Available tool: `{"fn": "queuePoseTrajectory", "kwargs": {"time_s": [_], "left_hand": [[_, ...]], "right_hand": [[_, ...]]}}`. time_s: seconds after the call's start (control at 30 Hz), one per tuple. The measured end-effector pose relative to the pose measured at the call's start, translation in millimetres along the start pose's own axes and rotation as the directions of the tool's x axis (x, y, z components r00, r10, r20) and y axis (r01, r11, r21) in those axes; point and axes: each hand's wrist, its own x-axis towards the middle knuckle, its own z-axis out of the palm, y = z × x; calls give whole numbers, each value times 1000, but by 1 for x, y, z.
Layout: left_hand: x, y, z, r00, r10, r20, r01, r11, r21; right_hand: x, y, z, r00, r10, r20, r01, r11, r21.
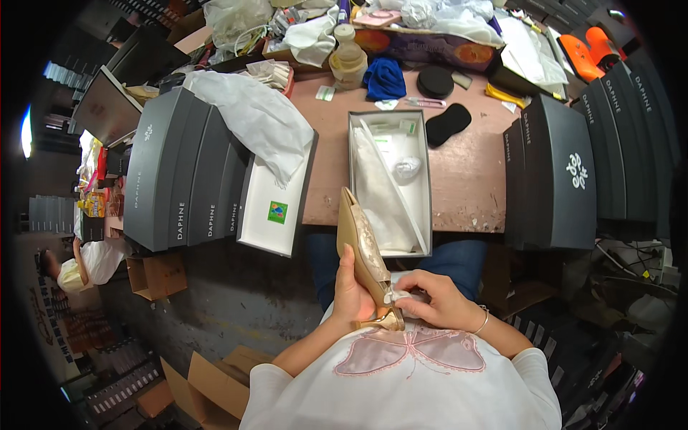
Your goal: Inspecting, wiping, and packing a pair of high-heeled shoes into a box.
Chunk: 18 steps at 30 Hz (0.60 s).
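A gold high-heeled shoe (365, 247) is tilted toe-up in front of my body, its sole turned to the left. My left hand (352, 294) is wrapped round it near the arch, thumb on the sole. At the heel end, my right hand (438, 299) is closed, its fingertips pinching a small crumpled white cloth or tissue (398, 292) against the shoe. Just beyond the toe lies an open grey shoebox (427, 188) with white wrapping paper (380, 190), a white paper ball (407, 167) and small packets inside.
Grey shoeboxes (168, 172) are stacked at the left and more boxes (552, 172) at the right. A box lid (258, 226) with white paper is beside the left stack. Across the table (326, 143) are a bottle (348, 61), blue cloth (384, 79) and black pad (448, 125).
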Motion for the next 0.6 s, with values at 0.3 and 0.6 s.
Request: {"fn": "queuePoseTrajectory", "kwargs": {"time_s": [0.3,0.6], "left_hand": [[33,52,4,994,111,26,-106,984,-143],[60,75,22,990,134,32,-127,976,-178]], "right_hand": [[104,-13,-95,922,71,-381,116,887,446],[337,-33,-180,786,-504,-357,205,758,-619]]}}
